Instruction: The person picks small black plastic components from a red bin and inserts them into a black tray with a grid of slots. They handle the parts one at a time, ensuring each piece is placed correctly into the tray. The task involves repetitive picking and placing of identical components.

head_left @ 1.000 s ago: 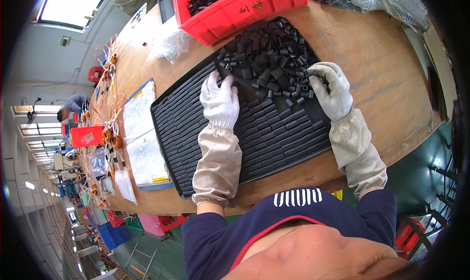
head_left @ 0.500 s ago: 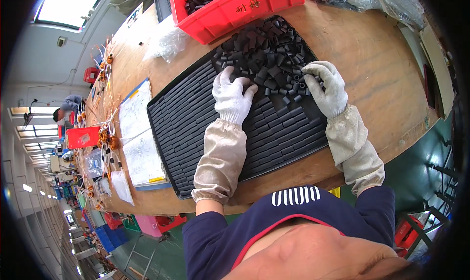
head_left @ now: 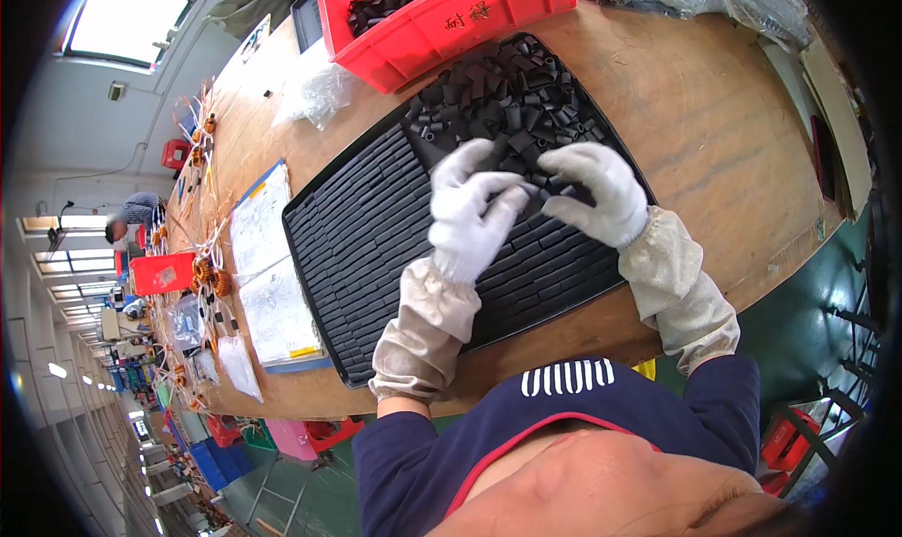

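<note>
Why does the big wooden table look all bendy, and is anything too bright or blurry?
In the head view, the wooden table bulges because the fisheye lens bends edges toward the rim; in the head view, the window at upper left glares nearly white; and in the head view, the left hand looks a little soft.

White knitted cloth gloves [head_left: 458, 248], matt and softly textured, cover the person's left hand [head_left: 474, 213] and right hand [head_left: 601, 191]. Beige sleeve covers [head_left: 427, 323] are creased, dull cloth. Small black tubes [head_left: 371, 227] look smooth and mostly matt, perhaps plastic or rubber. Their black tray [head_left: 564, 305] appears to be plastic with a slight sheen. The red bin [head_left: 413, 56] is shiny, smooth plastic. The surface [head_left: 695, 124] is grained wood, faintly glossy. Nearby lie crinkled, glossy clear plastic film [head_left: 318, 93] and paper sheets [head_left: 274, 307].
</note>
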